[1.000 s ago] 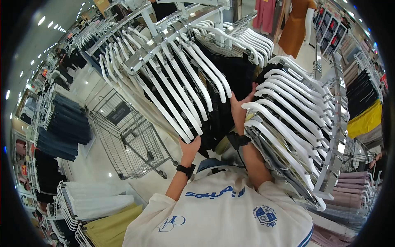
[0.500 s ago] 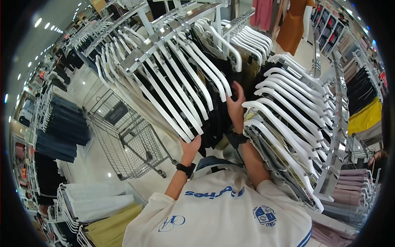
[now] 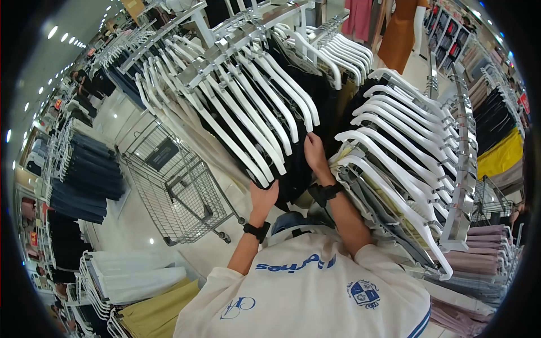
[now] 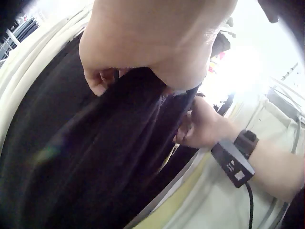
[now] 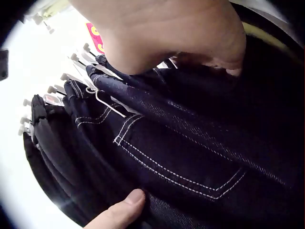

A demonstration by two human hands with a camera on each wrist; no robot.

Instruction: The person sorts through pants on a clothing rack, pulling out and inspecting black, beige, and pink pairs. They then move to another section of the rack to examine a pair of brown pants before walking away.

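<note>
Black trousers hang from a row of white hangers (image 3: 242,127) in front of me. My left hand (image 3: 264,198) grips black trousers (image 4: 95,129) at the near end of that row, its fingers curled over the cloth in the left wrist view. My right hand (image 3: 314,152) is farther along the same row, by the hanger ends, with its fingers bent around dark cloth. Below it in the right wrist view are black jeans (image 5: 167,152) with white stitching round a pocket. A thumb (image 5: 126,205) of my left hand lies against the dark cloth there.
A second row of white hangers (image 3: 400,146) with grey and pale garments stands close to my right arm, on a metal rail (image 3: 463,169). A wire shopping cart (image 3: 174,186) is on the floor at the left. More clothes racks surround the aisle.
My right hand has drawn back from the gap between the two rows and taken hold of dark cloth. The front hangers have shifted slightly right and lie closer together. My left hand has barely moved.
</note>
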